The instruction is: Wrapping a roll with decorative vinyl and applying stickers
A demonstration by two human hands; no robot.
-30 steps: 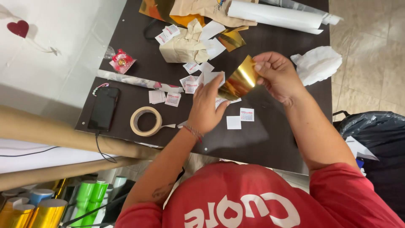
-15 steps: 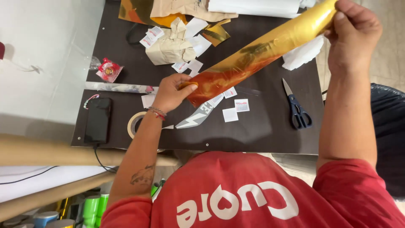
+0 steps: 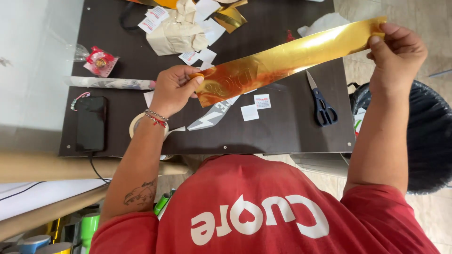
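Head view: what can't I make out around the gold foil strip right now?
- Tape roll: mostly hidden under the left hand and wrist.
- Gold foil strip: right end covered by the right hand.
- Small paper squares: print too small to tell.
- Crumpled paper: pile behind it cut off by top edge.

Single head view; steep downward look; close over dark table (image 3: 282, 136)

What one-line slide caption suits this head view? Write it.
Left hand and right hand stretch a gold foil strip above a dark table, scissors lying beneath.
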